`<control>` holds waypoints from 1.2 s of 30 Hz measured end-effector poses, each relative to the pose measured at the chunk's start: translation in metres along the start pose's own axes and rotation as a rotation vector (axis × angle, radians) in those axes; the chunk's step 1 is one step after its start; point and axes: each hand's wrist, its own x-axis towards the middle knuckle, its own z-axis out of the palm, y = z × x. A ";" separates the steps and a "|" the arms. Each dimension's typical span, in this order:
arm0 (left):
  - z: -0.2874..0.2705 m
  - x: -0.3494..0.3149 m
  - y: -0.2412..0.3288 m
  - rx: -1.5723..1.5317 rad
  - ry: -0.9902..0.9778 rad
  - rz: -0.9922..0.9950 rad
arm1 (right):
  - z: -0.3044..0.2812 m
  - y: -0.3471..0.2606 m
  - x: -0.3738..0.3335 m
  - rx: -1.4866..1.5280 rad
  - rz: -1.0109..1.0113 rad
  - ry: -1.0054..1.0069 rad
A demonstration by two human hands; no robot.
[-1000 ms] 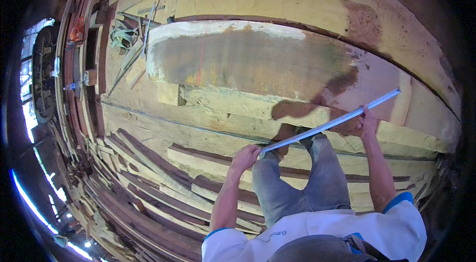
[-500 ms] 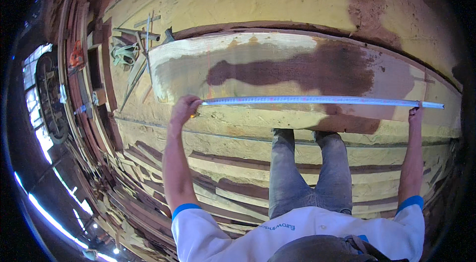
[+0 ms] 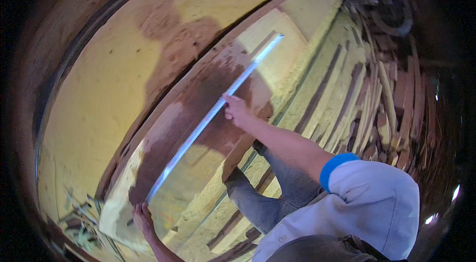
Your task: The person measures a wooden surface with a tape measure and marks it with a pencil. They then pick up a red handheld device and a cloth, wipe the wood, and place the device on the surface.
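A long silvery tape measure blade [image 3: 197,130] runs slantwise over a broad wooden board [image 3: 191,175], from lower left to upper right. My left hand [image 3: 144,220] is closed at the blade's lower end; whether a tape case sits inside it is hidden. About midway along, my right hand [image 3: 236,111] has its fingers closed on the blade's edge. Beyond that hand the blade stretches on straight, its free tip over the pale far part of the board. A dark shadow covers much of the board's middle.
A large yellowish slab [image 3: 114,78] lies beyond the board, past a dark gap. My legs [image 3: 258,202] stand against the board's near edge. Stacked wood strips [image 3: 337,93] fill the right side. Tools and a pale green bundle [image 3: 82,237] lie at the lower left.
My view has turned, so the board and blade now slant steeply. My right hand has moved from near the blade's far tip to about its middle. My left hand stays at the other end.
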 end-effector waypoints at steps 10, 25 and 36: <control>-0.023 0.019 -0.071 0.041 0.211 0.135 | 0.003 -0.099 0.075 -0.273 -0.033 0.042; -0.033 0.048 -0.049 0.150 0.364 -0.115 | 0.011 -0.088 0.102 -0.481 -0.115 -0.101; -0.024 0.045 -0.062 0.084 0.446 -0.068 | 0.024 -0.075 0.093 -0.539 -0.130 -0.145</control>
